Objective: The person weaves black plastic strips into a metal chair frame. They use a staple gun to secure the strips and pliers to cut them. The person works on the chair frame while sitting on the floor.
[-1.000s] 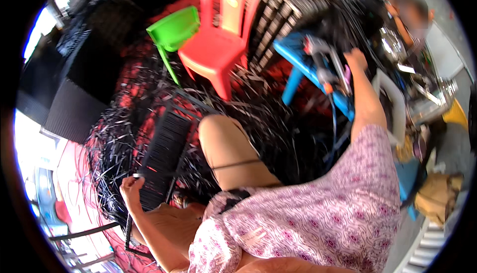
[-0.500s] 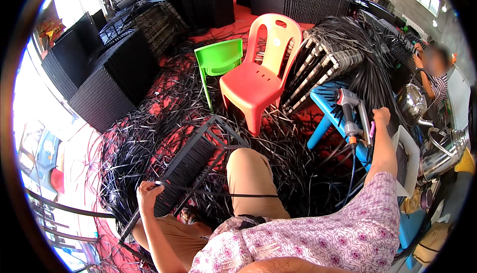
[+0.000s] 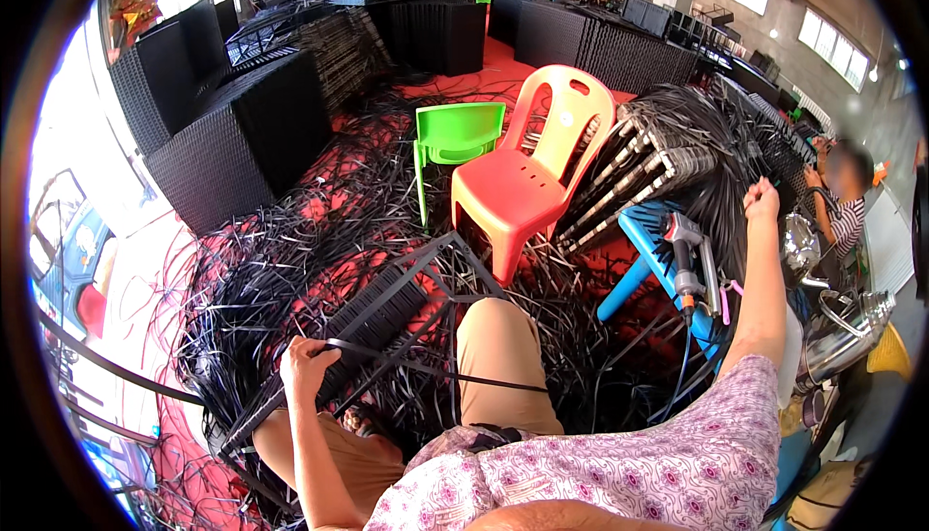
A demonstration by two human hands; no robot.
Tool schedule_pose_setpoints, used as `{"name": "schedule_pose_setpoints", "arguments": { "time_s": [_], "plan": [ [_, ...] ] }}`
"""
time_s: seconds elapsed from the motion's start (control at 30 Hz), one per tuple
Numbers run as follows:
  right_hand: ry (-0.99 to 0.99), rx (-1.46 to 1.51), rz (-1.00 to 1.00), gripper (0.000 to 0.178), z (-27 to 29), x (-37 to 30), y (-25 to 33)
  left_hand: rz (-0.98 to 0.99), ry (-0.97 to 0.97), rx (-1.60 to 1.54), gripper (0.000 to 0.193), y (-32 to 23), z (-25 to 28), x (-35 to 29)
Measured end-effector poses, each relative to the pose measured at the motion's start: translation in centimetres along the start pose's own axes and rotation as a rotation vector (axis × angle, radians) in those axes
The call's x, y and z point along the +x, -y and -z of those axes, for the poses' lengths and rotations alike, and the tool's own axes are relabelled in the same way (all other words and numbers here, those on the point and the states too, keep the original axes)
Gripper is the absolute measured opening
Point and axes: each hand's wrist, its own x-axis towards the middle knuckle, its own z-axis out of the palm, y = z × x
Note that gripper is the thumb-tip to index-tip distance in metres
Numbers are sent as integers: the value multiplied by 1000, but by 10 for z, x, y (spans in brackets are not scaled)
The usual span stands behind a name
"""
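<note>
Between thumb and fingers my left hand point(image 3: 308, 367) pinches a flat black plastic strip point(image 3: 440, 372), which runs rightward across my knee. Beside that hand a black chair frame point(image 3: 455, 250), partly wound with black strips, leans across my legs. My right hand point(image 3: 762, 200) is stretched far out to the right, fingers closed, near a thick bundle of black strips point(image 3: 711, 139). Whatever those fingers hold is too small to make out. Below it, on a blue stool point(image 3: 644, 231), lie a grey air staple gun point(image 3: 684, 265) with a hose and a pink-handled cutting tool point(image 3: 728, 301).
Ahead stand an orange-red plastic chair point(image 3: 518, 183) and a green chair point(image 3: 460, 130). Loose black strips point(image 3: 281, 202) cover the red floor. Woven black panels point(image 3: 208, 163) are stacked at left. At right are a metal kettle point(image 3: 842, 333) and another person point(image 3: 844, 192) in a striped shirt.
My right hand has moved forward and up, away from beside the staple gun. The left hand keeps its pinch on the strip. The whole view has shifted slightly.
</note>
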Motion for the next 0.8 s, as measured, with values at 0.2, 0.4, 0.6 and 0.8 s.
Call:
{"name": "schedule_pose_setpoints", "arguments": {
  "time_s": [0.2,0.4,0.6,0.8],
  "plan": [
    [189,-29,126,11,-175,-85,31,-6,-6,47,34,-2,4,-7],
    [190,-172,60,21,-293,-146,13,-49,-11,53,33,-1,7,-15],
    [562,-338,588,9,-517,-199,-16,-59,-26,58,31,5,5,-18],
    [1726,-181,203,23,-716,-571,-187,-49,-46,12,29,4,5,-21]
  ]
}}
